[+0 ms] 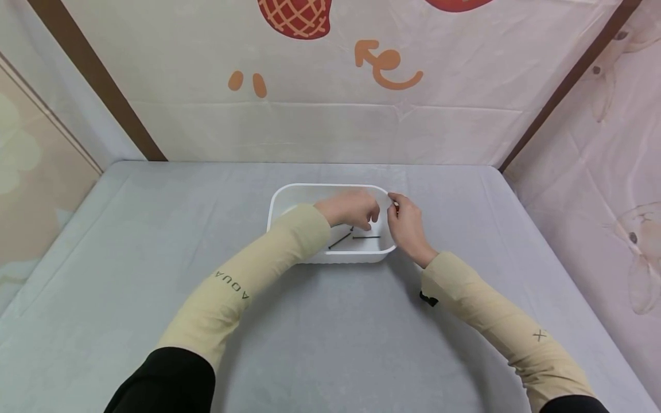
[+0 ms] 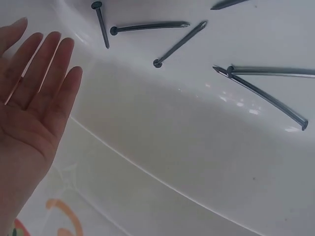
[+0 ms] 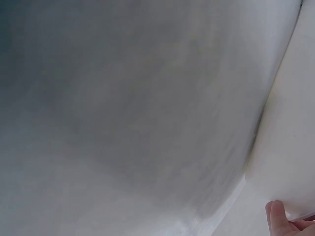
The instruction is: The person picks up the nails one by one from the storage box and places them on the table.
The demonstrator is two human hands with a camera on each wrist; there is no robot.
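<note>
One loosely extended left hand [image 1: 355, 209] hung mid-frame; the right hand [image 1: 408, 226] pinched the tray [image 1: 356, 257]; left wrist view's upper-right nail [image 2: 229, 4] was cut off.

Head view: bright, diffuse, even light; the table [image 1: 330, 344] reads cool grey, the hanging cloth [image 1: 330, 132] warmer. Soft-edged shadows lie on the table beside the left sleeve [image 1: 248, 275] and right sleeve [image 1: 496, 315], on the inner side of each. Focus is adequate, though the nails [image 2: 268, 99] appear only as thin dark lines. Left wrist view: dimmer; nails fairly crisp, with pale glints along the shafts; small white glare specks on the tray [image 2: 172, 147]; left hand [image 2: 37, 108] partly shaded. Right wrist view: dimmest, dark teal at upper left, paler below; table texture smeared; right hand [image 3: 280, 221] cropped at the corner.
</note>
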